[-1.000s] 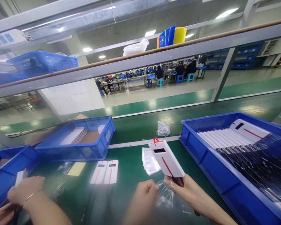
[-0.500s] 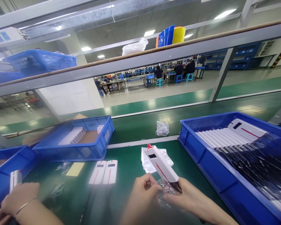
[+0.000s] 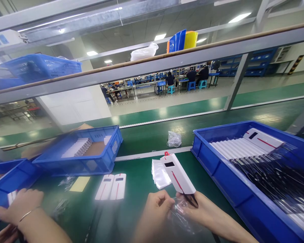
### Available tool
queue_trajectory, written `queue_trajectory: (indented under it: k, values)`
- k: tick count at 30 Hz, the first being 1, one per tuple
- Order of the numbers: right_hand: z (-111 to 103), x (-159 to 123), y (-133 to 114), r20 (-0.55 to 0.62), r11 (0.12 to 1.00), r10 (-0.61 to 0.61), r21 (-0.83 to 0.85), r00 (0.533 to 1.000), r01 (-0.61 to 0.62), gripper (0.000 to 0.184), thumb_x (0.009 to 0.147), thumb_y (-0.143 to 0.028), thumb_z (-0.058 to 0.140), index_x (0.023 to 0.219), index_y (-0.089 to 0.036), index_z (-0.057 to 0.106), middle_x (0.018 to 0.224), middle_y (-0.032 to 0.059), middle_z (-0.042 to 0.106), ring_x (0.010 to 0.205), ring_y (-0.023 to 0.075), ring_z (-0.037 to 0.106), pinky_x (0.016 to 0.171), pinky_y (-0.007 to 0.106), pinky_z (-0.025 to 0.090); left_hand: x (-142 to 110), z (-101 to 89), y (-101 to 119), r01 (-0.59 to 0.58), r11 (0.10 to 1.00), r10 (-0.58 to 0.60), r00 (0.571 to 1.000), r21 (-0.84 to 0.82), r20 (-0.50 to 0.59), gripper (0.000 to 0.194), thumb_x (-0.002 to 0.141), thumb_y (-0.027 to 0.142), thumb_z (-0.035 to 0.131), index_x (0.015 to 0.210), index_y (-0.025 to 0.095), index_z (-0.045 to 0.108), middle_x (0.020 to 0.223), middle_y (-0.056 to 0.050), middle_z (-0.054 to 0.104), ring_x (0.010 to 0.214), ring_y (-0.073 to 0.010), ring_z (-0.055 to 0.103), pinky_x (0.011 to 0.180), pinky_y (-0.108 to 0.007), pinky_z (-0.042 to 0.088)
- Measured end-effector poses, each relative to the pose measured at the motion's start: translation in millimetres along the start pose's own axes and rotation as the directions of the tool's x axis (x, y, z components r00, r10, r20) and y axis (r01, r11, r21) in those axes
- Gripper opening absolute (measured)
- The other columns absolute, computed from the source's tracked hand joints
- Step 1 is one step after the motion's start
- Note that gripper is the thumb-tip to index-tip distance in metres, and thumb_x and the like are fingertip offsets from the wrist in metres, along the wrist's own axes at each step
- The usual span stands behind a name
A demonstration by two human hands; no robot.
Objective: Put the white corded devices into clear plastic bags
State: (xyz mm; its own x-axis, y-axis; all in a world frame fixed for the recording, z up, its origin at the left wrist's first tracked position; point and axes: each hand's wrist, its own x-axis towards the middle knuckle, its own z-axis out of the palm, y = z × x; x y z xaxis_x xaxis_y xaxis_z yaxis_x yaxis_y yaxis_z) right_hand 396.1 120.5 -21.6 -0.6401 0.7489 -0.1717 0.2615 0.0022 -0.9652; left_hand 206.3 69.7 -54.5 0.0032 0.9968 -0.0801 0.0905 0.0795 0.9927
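Note:
My right hand (image 3: 201,209) holds a white handheld device (image 3: 178,173) by its lower end. The device has a small dark screen, a red stripe and a red tip, and its black cord (image 3: 191,199) loops down beside my fingers. My left hand (image 3: 155,211) is closed in a pinch on the edge of a clear plastic bag (image 3: 182,216), which hangs crumpled between both hands below the device. Just behind the device lies a stack of flat clear bags (image 3: 160,175) on the green table. Two more white devices (image 3: 110,186) lie side by side to the left.
At the right stands a blue bin (image 3: 225,185) of white devices and black cords. Another blue bin (image 3: 76,163) sits at back left. A co-worker's hands (image 3: 22,209) work at far left. A yellow paper (image 3: 79,184) and crumpled plastic (image 3: 174,139) lie on the table.
The device in my right hand has shifted slightly right and up. The plastic bag hangs lower and more spread out. The co-worker's hand at far left has turned, covering more of a white device.

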Motion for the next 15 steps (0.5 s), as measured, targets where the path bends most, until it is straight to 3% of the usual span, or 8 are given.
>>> queue_trajectory:
  k: [8, 12, 15]
  values:
    - [1, 1, 0, -0.006, 0.995, -0.014, -0.103, 1.000, 0.014, 0.025, 0.088, -0.045, 0.065, 0.094, -0.020, 0.064, 0.085, -0.0012, 0.064, 0.082, 0.0210, 0.060, 0.071, 0.027, 0.047, 2, -4.0, -13, -0.056, 0.996, 0.059, 0.997, 0.071, -0.050, 0.054, 0.093, 0.062, 0.052, 0.064, 0.016, 0.055, 0.054, 0.003, 0.048, 0.055, -0.0108, 0.044, 0.057, -0.024, 0.032]
    - [-11, -15, 1, -0.141, 0.961, 0.026, -0.268, 0.990, -0.064, 0.054, 0.091, -0.068, 0.046, 0.070, -0.022, 0.065, 0.071, 0.0013, 0.062, 0.063, 0.0198, 0.054, 0.058, 0.029, 0.042, 2, -26.2, -20, -0.105, 0.992, 0.111, 0.991, 0.073, -0.078, 0.055, 0.095, 0.063, 0.049, 0.069, 0.015, 0.060, 0.054, 0.002, 0.051, 0.053, -0.0109, 0.046, 0.057, -0.024, 0.033]
    - [-23, -34, 15, -0.243, 0.918, 0.069, -0.364, 0.968, -0.157, 0.063, 0.086, -0.076, 0.038, 0.067, -0.025, 0.070, 0.066, 0.0045, 0.067, 0.060, 0.0232, 0.060, 0.056, 0.031, 0.046, 1, -44.7, -21, -0.147, 0.984, 0.155, 0.985, 0.104, -0.076, 0.053, 0.095, 0.061, 0.051, 0.069, 0.015, 0.060, 0.058, 0.001, 0.054, 0.055, -0.0117, 0.050, 0.058, -0.024, 0.035]
